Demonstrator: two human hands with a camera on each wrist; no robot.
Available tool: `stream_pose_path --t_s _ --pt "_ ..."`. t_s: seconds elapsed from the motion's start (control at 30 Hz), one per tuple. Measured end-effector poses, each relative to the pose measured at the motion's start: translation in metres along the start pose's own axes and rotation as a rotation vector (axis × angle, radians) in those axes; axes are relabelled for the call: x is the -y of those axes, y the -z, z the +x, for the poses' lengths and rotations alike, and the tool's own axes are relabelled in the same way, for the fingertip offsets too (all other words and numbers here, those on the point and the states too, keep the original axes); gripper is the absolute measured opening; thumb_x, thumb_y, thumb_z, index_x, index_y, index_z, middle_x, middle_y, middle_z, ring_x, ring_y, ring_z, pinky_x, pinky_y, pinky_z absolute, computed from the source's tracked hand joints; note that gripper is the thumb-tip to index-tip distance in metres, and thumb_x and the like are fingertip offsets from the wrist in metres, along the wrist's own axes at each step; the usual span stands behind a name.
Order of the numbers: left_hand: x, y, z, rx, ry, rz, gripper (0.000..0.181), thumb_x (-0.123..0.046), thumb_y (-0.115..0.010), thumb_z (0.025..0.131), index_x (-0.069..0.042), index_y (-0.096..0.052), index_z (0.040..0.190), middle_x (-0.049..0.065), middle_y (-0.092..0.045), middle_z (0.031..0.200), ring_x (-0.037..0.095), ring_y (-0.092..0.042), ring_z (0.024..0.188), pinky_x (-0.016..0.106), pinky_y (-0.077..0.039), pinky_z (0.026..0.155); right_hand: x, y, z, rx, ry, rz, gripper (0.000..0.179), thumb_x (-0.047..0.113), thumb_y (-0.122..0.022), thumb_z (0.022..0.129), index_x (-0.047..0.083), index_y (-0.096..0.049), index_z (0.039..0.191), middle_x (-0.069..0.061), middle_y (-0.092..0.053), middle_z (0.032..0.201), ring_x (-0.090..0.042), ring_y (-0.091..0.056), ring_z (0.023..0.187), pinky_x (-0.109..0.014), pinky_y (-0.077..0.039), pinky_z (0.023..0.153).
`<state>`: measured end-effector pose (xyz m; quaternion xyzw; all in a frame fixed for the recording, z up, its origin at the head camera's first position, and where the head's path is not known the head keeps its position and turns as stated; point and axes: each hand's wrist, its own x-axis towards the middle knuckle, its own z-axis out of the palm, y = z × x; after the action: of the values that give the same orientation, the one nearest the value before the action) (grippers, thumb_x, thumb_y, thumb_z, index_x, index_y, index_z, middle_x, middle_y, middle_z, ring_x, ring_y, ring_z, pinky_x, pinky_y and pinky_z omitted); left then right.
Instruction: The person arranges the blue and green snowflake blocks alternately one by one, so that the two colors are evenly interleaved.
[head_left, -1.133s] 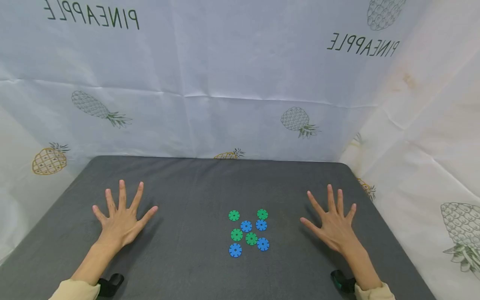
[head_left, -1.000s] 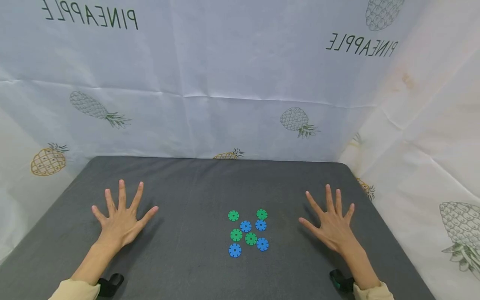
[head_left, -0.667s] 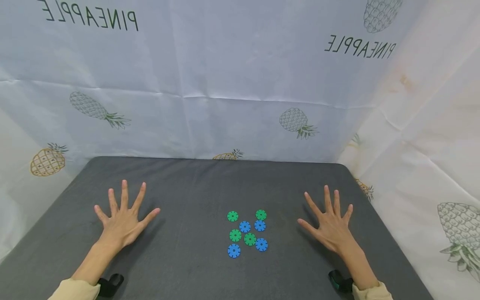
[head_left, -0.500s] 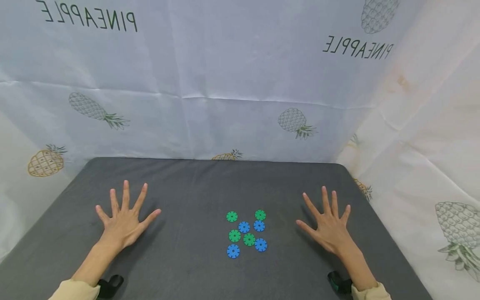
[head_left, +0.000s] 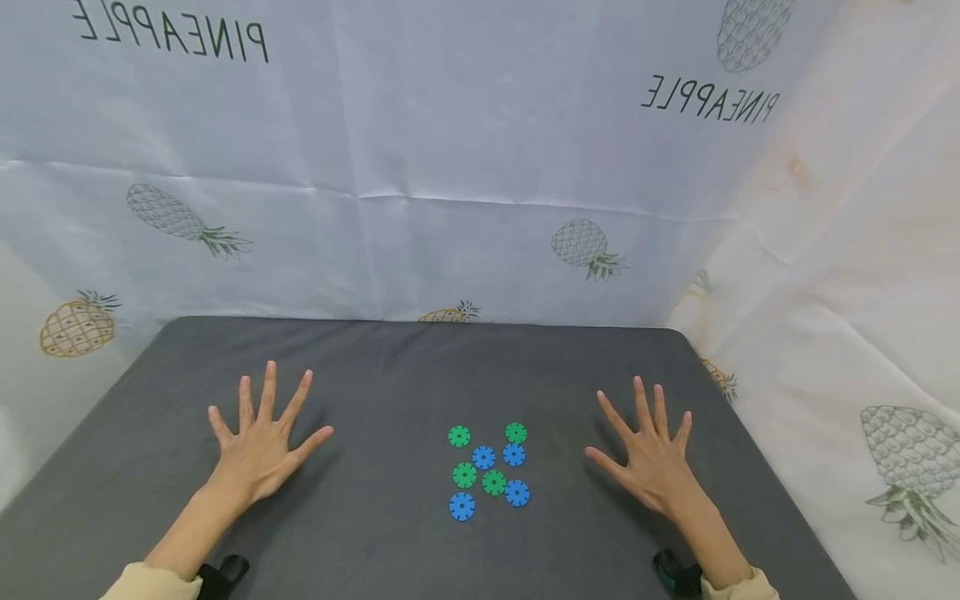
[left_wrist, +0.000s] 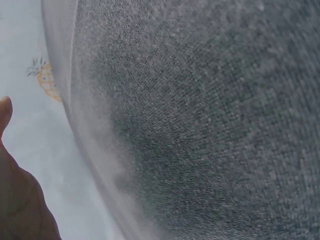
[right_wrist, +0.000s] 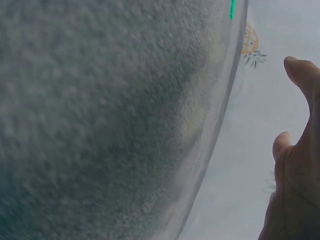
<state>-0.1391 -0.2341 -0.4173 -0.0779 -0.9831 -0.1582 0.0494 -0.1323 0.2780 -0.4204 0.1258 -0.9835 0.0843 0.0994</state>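
Several flat, notched plastic discs lie in a loose cluster at the middle of the table in the head view, some green and some blue. To their left my left hand hovers palm down, fingers spread wide, holding nothing. My right hand is spread the same way on the other side, also with nothing in it. Shadows fall on the cloth beside both hands. The left wrist view catches only part of the left hand at its edge. In the right wrist view, part of the right hand shows at the right.
A dark grey cloth covers the table, which has rounded far corners. Behind it hangs a white curtain printed with pineapples, and it continues down the right side. Black straps sit at the wrists, by the pale yellow sleeves.
The left hand has shifted slightly to the right, nearer the discs. The whole head view has drifted a little, with curtain and discs sliding left. Both hands stay spread.
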Motion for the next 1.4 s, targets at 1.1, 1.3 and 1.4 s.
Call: stream_pose_path --t_s 1.1,1.3,1.4 --pt "-0.054 -0.023 0.018 0.016 -0.380 -0.455 0.065 -0.017 -0.069 0.089 -0.008 -0.041 0.147 0.020 -0.041 0.145 0.046 -0.037 0.131 0.062 -0.037 0.098 0.040 -0.007 -0.012 0.105 0.179 0.295 0.072 0.039 -0.051 0.099 0.020 -0.012 0.156 -0.002 -0.004 0.161 -0.026 0.007 0.146 -0.066 0.000 0.109" --pt "-0.058 -0.030 0.031 0.086 -0.406 -0.576 0.056 -0.014 -0.073 0.085 -0.007 -0.054 0.137 0.013 -0.054 0.135 0.032 -0.053 0.121 0.044 -0.048 0.092 0.045 -0.009 -0.013 0.117 0.192 0.462 0.067 0.030 -0.052 0.100 0.019 -0.016 0.155 0.000 -0.011 0.160 -0.025 0.002 0.147 -0.067 -0.002 0.108" --pt "-0.059 -0.034 0.037 0.152 -0.391 -0.668 0.054 -0.016 -0.073 0.085 -0.005 -0.056 0.135 0.012 -0.056 0.134 0.029 -0.054 0.121 0.037 -0.049 0.092 0.048 -0.011 -0.015 0.145 0.194 0.550 0.069 0.027 -0.052 0.100 0.020 -0.014 0.156 0.001 -0.012 0.160 -0.026 0.001 0.147 -0.063 0.001 0.110"
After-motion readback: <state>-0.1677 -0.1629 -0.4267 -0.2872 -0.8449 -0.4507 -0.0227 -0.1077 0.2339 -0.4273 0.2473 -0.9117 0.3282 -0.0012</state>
